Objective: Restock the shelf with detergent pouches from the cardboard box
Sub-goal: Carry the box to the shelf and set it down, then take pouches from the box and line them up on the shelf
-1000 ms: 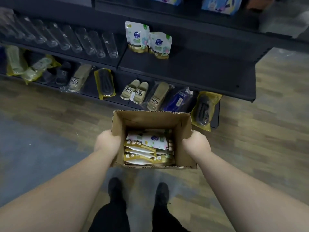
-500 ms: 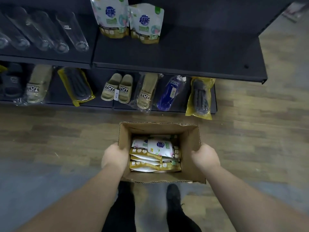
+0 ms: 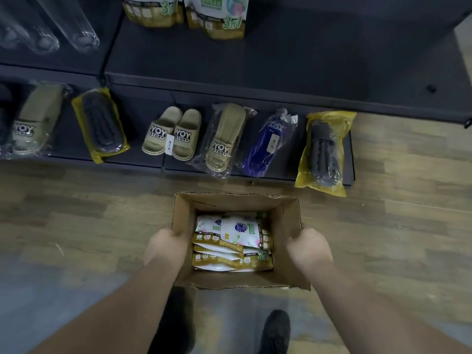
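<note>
Clearly both hands carry the cardboard box point(image 3: 286, 254) by its side walls, left hand point(image 3: 166, 247) on one wall and right hand point(image 3: 309, 247) on the other, so the open top stays level and nothing slides out. Each hand's fingers curl round its wall, closed on the card; the tips are hidden. Inside lie several detergent pouches point(image 3: 233, 242), stacked flat and overlapping, white fronts with gold bases. Two matching shelf pouches point(image 3: 214, 16) stand upright on the dark shelf point(image 3: 293, 65) ahead, beside bare space likely meant for the rest. Slippers point(image 3: 171, 135) sit on the lower tier.
</note>
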The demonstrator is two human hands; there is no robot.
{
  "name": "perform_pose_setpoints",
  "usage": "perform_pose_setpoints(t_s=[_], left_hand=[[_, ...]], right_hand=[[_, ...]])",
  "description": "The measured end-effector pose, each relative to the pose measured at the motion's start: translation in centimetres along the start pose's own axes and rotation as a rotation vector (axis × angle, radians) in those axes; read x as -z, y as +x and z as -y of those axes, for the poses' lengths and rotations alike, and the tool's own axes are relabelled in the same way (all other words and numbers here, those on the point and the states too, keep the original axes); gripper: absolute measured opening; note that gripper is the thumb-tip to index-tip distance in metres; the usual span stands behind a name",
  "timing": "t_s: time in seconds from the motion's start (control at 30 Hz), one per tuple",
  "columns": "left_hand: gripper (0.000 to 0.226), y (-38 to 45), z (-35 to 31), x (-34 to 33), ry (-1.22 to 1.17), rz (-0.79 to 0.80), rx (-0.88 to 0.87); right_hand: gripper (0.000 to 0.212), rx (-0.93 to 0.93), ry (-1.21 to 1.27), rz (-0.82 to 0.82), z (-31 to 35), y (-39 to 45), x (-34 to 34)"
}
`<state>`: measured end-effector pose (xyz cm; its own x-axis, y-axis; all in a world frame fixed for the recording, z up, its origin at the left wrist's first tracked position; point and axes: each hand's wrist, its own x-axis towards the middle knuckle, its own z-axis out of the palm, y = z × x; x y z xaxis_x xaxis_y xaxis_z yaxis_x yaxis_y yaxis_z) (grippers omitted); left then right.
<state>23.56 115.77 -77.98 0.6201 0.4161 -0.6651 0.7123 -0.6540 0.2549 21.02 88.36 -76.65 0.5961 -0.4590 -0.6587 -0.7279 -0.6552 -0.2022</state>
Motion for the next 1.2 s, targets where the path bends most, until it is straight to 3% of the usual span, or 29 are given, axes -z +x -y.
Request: perform_pose_setpoints(t_s=[0.27,0.43,0.63,0.87,1.0,1.1,1.2], left_hand=[[0.015,11.0,0.3,-7.5,-0.029,-0.028,-0.062],[0.018,16.3,1.0,-11.3,0.007,-0.034,-0.090],[0.013,18.2,2.5,-14.3,0.074,-0.059,-0.073],[0.018,18.0,2.5,-14.4,0.018,-0.058,-0.109],[0.031,17.0,2.3,-14.4,-0.061,-0.185,-0.194],[0.034,16.2,1.1,-14.1,-0.196,-0.287,-0.361],[0.038,16.6,-0.2,-13.1,-0.182,-0.371,-0.475]], right_hand=[[0.028,-0.035,0.045,-0.014,-0.1,9.5,-8.6],[0.019,-0.041,0.023,-0.012,-0.4,14.6,-13.0],[0.020,-0.012,0.006,-0.019,-1.3,17.2,-16.3],[0.040,-0.015,0.047,-0.076,-1.4,16.9,-16.9],[0.031,0.173,0.116,-0.253,-1.0,16.4,-17.0],[0.049,0.397,0.071,-0.439,-1.2,16.4,-17.2],[0.057,0.771,-0.038,-0.603,-0.8,16.5,-17.0]])
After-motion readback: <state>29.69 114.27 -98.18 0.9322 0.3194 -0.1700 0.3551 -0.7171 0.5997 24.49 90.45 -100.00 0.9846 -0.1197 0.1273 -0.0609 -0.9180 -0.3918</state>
